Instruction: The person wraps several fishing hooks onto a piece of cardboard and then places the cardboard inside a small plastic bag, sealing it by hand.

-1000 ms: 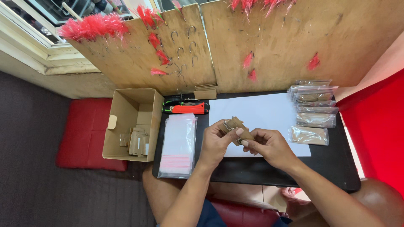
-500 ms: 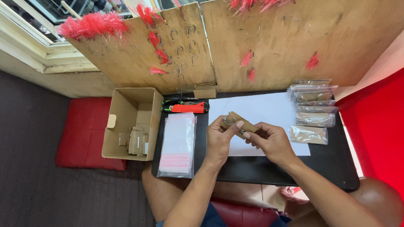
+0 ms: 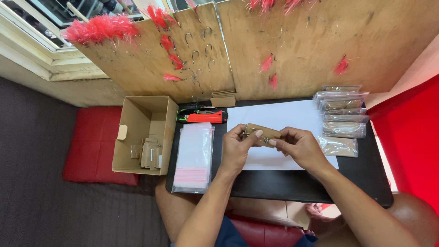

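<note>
1. The left hand (image 3: 238, 148) and the right hand (image 3: 299, 147) hold a small flat brown cardboard card (image 3: 261, 134) between them, just above a white sheet of paper (image 3: 283, 120).
2. The left fingers pinch the card's left end, with the thumb on top; small metal hooks seem to sit at that end, though they are too small to tell clearly.
3. The right fingers pinch the card's right end, thumb tip on its lower edge, the other fingers curled behind.
4. The white sheet lies on a black surface (image 3: 274, 183) set before the person's knees.
5. To the left on the surface lies a stack of clear plastic zip bags with red strips (image 3: 194, 155).
6. Above that stack lies a red-handled tool (image 3: 203, 117).
7. On the right side lie several clear filled packets (image 3: 343, 116), some stacked on one another.
8. An open brown cardboard box (image 3: 144, 132) stands beside the surface on the left, with small cardboard pieces inside.
9. Behind stand wooden boards (image 3: 292, 45) carrying metal hooks and red feathered lures (image 3: 100, 27).
</note>
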